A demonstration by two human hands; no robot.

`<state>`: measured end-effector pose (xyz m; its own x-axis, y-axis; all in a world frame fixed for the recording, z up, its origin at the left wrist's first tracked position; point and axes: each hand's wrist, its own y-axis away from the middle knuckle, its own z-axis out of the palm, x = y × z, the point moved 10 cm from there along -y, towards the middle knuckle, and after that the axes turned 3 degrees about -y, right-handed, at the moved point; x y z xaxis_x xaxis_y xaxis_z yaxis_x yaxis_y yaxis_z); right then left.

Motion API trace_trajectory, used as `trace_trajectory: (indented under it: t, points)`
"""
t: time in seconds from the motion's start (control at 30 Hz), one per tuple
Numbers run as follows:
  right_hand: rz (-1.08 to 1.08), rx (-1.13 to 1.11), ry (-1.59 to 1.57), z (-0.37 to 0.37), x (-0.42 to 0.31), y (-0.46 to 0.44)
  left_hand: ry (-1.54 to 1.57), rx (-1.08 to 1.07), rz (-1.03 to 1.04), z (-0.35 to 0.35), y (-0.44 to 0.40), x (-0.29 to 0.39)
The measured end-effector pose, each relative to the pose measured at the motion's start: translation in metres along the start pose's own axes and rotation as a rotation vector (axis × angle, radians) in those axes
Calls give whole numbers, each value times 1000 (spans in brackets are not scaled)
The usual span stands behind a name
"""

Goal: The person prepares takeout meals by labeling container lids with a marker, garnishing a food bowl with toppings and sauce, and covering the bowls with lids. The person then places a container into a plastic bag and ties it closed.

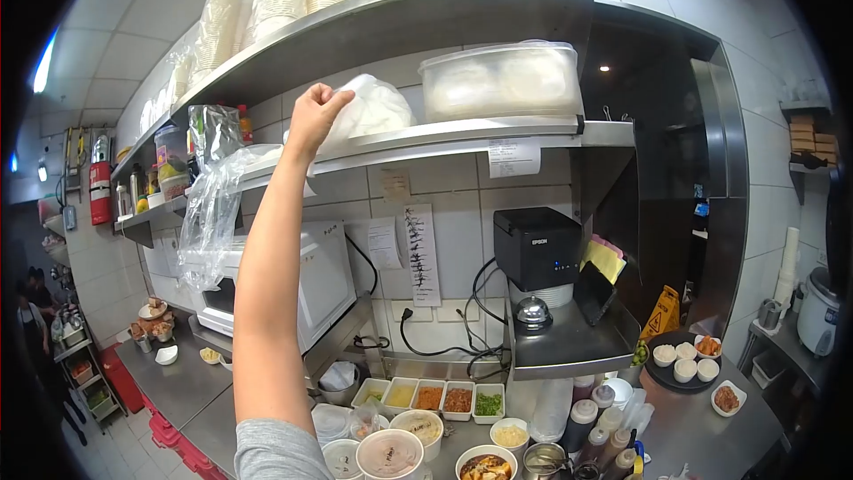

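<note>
- Your sleeve (280, 452): grey cloth, matt, soft-looking.
- White bundle (378, 111) in front of you: thin, creased, low sheen; film or cloth, cannot tell.
- Draped bag (209, 222) on your left: clear plastic film, crinkled, glossy.
- Lidded bin (498, 84): translucent plastic, smooth.
- Lower shelf (426, 137) and upper shelf (382, 34): metal, stainless-looking, satin.
- Receipt printer (538, 249): black plastic, smooth.
- Call bell (533, 311): polished metal, mirror-like.
- Microwave (322, 277): white casing, smooth.
- Wall tiles (540, 196) facing you: white, smooth, slightly glossy.
- Long list (422, 253): white paper.
- Caution sign (662, 309) on your right: yellow plastic by its look.
- Fire extinguisher (99, 180): red, glossy, smooth.
</note>
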<state>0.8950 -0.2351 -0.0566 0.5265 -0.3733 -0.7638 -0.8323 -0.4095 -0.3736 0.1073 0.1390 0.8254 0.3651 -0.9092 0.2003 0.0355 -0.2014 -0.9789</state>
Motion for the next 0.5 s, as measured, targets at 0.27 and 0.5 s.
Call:
trace_trajectory:
  t: [0.27, 0.5]
  points:
    - [-300, 410, -662, -185, -202, -90, -285, -99, 276, 17, 30, 24]
    - [-806, -62, -729, -197, -608, 7, -932, -303, 208, 25, 53, 9]
